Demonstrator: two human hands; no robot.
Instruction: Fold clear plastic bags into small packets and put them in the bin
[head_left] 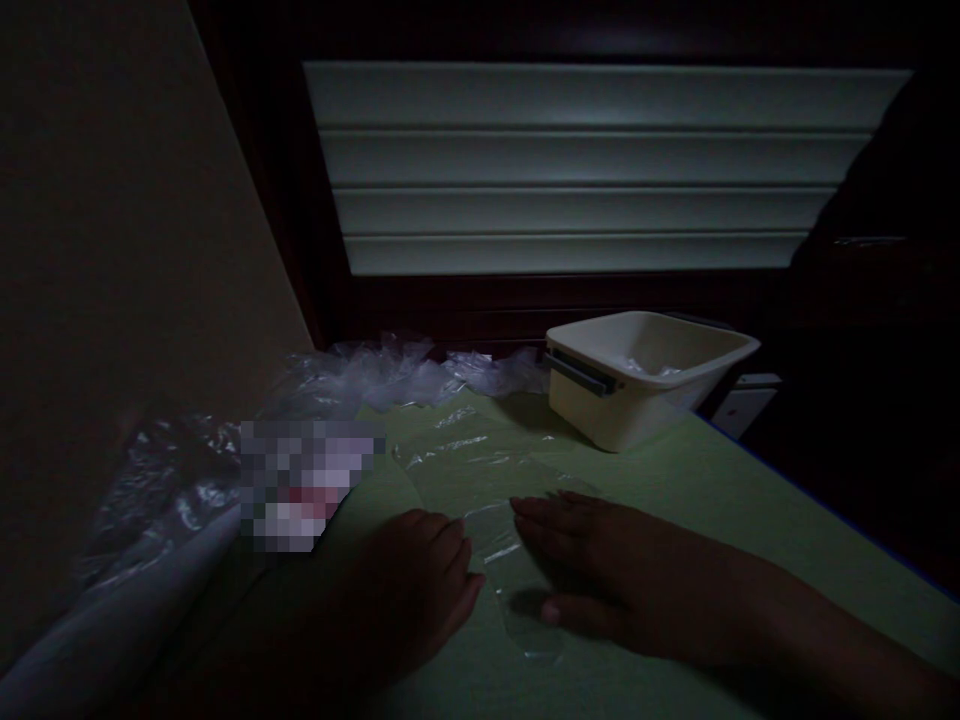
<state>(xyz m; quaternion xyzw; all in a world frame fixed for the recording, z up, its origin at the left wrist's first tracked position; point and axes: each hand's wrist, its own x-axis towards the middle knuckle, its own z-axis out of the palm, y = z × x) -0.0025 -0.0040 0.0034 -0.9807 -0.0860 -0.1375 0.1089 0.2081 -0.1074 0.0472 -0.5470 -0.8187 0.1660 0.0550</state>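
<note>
A clear, flat plastic bag [504, 560] lies on the green tabletop between my hands, its edges and creases catching a little light. My left hand [424, 585] is at the bag's left edge, fingers bent and drawn together on the film; the exact grip is dim. Across from it, my right hand [600, 560] rests low over the bag's right side, palm down, with fingers stretched out and thumb apart. Beyond both hands, another sheet of thin clear film [457, 450] is spread on the table.
A cream plastic bin [592, 410] with a grey handle stands at the back right, some clear plastic inside. Crumpled clear plastic [420, 375] lines the back and left. A blurred-out item [307, 490] lies at left. A white box [742, 408] sits beyond the table's blue edge.
</note>
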